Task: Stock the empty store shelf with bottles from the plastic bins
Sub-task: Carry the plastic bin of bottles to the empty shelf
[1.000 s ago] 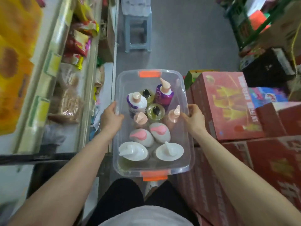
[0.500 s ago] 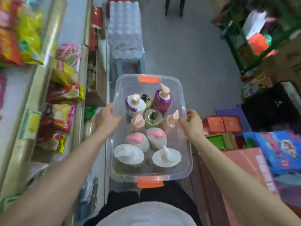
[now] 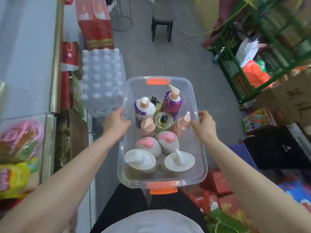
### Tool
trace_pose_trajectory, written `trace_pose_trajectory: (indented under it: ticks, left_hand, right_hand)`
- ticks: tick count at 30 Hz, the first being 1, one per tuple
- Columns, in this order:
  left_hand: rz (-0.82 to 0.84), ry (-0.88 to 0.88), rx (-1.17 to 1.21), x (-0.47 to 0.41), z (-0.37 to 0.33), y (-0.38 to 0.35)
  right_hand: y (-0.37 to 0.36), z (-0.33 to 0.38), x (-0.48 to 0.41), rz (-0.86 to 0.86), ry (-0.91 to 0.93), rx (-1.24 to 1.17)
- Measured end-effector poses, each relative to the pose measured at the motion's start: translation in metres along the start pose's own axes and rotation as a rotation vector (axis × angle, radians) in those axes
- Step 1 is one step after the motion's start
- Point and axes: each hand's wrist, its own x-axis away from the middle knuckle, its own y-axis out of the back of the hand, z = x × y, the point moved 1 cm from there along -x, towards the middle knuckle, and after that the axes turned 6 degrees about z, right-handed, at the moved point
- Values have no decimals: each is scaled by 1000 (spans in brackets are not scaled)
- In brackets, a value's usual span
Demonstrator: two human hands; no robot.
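Observation:
I carry a clear plastic bin with orange latches in front of my waist. My left hand grips its left rim and my right hand grips its right rim. Several pump bottles stand upright inside: a purple one with a peach pump, a white-and-purple one, a yellow one with a black pump, two grey ones with pink tops and two with wide white tops. A pale shelf surface runs along the left.
A shrink-wrapped pack of water bottles stands just left of the bin. Red cartons lie beyond it. Snack bags fill the near left shelf. A green rack and boxes crowd the right. A black stool stands ahead on the grey floor.
I have walked forward along the aisle with the bin in both hands. The water pack has come up beside the bin; the red boxes on the right have dropped behind.

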Motion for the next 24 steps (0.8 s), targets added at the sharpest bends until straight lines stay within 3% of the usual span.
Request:
trace_pose_trajectory:
  ticks: [8, 24]
  left_hand:
    - [0, -32, 1, -200, -86, 32]
    - [-189, 219, 177, -494, -197, 97]
  right_hand:
    - [11, 95, -184, -23, -24, 35]
    - [-5, 326, -571, 260, 233, 229]
